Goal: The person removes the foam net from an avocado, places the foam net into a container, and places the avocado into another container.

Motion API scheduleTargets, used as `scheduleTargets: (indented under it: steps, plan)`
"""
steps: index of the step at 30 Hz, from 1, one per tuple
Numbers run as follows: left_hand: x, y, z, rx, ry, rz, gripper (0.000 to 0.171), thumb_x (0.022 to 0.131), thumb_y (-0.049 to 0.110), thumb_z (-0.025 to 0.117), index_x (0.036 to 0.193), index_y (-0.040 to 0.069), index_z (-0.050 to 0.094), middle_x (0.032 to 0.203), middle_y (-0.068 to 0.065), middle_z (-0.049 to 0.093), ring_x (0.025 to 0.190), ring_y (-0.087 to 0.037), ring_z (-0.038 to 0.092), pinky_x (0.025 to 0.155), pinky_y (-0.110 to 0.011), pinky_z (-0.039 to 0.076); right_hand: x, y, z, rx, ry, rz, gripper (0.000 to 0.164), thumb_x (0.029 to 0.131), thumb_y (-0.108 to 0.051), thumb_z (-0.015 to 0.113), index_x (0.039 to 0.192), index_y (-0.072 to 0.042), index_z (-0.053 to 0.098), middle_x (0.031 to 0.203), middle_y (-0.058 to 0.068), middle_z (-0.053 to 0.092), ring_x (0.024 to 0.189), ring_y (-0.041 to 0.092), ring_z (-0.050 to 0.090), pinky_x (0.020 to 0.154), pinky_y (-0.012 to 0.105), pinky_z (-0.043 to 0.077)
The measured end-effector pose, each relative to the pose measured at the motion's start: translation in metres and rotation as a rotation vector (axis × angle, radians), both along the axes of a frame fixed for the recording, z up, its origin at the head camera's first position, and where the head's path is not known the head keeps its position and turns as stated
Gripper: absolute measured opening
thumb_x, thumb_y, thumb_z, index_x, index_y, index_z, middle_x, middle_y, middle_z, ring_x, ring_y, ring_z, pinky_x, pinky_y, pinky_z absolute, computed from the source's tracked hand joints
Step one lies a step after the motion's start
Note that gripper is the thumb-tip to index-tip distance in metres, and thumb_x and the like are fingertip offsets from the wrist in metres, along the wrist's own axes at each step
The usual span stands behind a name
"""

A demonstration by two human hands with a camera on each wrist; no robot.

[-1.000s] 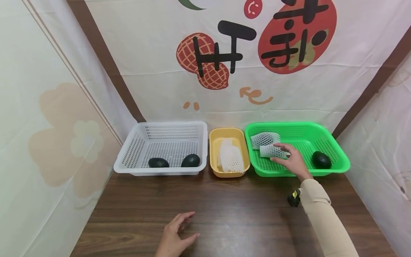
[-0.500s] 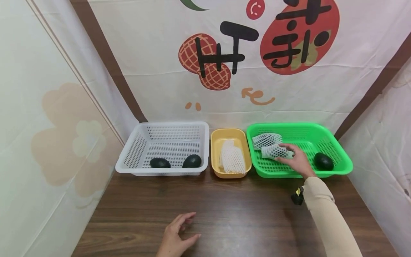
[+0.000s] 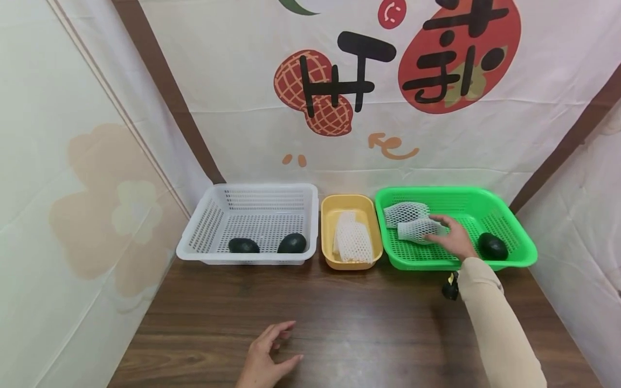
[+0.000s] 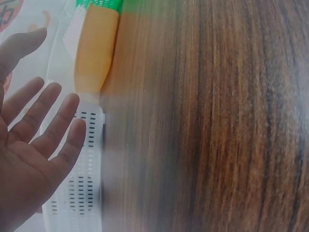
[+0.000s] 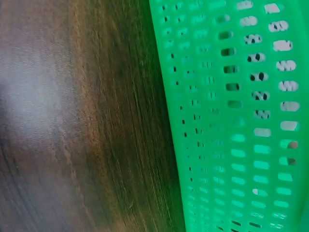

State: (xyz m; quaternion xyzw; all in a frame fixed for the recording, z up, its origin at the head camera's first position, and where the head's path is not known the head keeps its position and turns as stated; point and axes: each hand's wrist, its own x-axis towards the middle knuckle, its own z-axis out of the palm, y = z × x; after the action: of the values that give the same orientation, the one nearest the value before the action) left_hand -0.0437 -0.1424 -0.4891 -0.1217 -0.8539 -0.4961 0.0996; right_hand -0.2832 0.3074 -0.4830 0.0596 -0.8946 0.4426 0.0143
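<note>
In the head view, my right hand point(image 3: 454, 237) is over the green basket point(image 3: 526, 253), its thumb and fingers apart around the right end of a white foam net sleeve point(image 3: 412, 230). A second net sleeve point(image 3: 405, 213) lies just behind it. Dark patches show through the basket's slots, behind white netting point(image 5: 258, 76), in the right wrist view. A dark avocado point(image 3: 492, 246) lies bare at the basket's right side. My left hand point(image 3: 264, 358) hovers near the table's front, fingers relaxed and holding nothing; the left wrist view shows its palm point(image 4: 29, 164).
A white basket point(image 3: 247, 258) with two dark avocados point(image 3: 292, 243) stands at the left. Between the baskets is a yellow tub point(image 3: 330, 261) holding loose foam nets point(image 3: 353, 242). Printed curtains enclose the brown wooden table point(image 3: 359, 318) at the back and sides.
My right hand has drawn back rightward along the front net sleeve, which stays in place in the basket. My left hand has hardly moved. The head view has shifted slightly.
</note>
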Motion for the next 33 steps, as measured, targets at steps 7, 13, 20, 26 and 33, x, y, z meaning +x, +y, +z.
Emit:
scheduleTargets:
  steps: [7, 13, 20, 26, 33]
  plan:
    - [-0.002, -0.005, -0.017, -0.014, -0.077, -0.001, 0.061, 0.061, 0.016, 0.082, 0.115, 0.021, 0.054, 0.103, 0.01, 0.056, 0.088, -0.017, 0.056, 0.066, -0.029, 0.047, -0.007, 0.004, -0.004, 0.047, -0.019, 0.0, 0.065, 0.077, -0.027, 0.07, 0.132, -0.008, 0.04, 0.136, 0.018, 0.032, 0.122, 0.042, 0.025, 0.085, 0.061, 0.029]
    - [-0.005, -0.011, -0.033, 0.008, -0.132, -0.009, 0.062, 0.063, 0.022, 0.081, 0.117, 0.028, 0.052, 0.106, 0.013, 0.055, 0.091, -0.019, 0.056, 0.068, -0.034, 0.048, -0.01, 0.002, -0.005, 0.077, -0.053, 0.029, 0.067, 0.078, -0.028, 0.069, 0.134, -0.01, 0.037, 0.139, 0.02, 0.025, 0.123, 0.044, 0.022, 0.085, 0.062, 0.027]
    - [-0.005, -0.012, -0.031, 0.002, -0.128, -0.006, 0.062, 0.062, 0.017, 0.081, 0.116, 0.028, 0.053, 0.105, 0.013, 0.055, 0.09, -0.02, 0.056, 0.068, -0.034, 0.048, -0.013, 0.0, -0.007, 0.097, -0.096, 0.052, 0.071, 0.077, -0.028, 0.069, 0.136, -0.009, 0.034, 0.14, 0.022, 0.021, 0.123, 0.046, 0.018, 0.087, 0.064, 0.023]
    - [-0.004, -0.013, -0.033, -0.006, -0.095, -0.003, 0.062, 0.061, 0.016, 0.082, 0.115, 0.027, 0.054, 0.104, 0.012, 0.057, 0.088, -0.02, 0.058, 0.066, -0.033, 0.048, -0.015, 0.002, -0.012, 0.072, -0.048, 0.046, 0.073, 0.074, -0.038, 0.071, 0.134, -0.014, 0.038, 0.135, 0.022, 0.029, 0.12, 0.043, 0.025, 0.084, 0.063, 0.026]
    - [-0.004, -0.013, -0.034, 0.006, -0.083, 0.0, 0.06, 0.061, 0.018, 0.082, 0.114, 0.027, 0.055, 0.103, 0.013, 0.057, 0.087, -0.019, 0.058, 0.065, -0.033, 0.048, -0.016, 0.003, -0.013, 0.08, 0.002, 0.063, 0.068, 0.073, -0.039, 0.07, 0.129, -0.01, 0.045, 0.128, 0.024, 0.034, 0.116, 0.044, 0.028, 0.081, 0.062, 0.029]
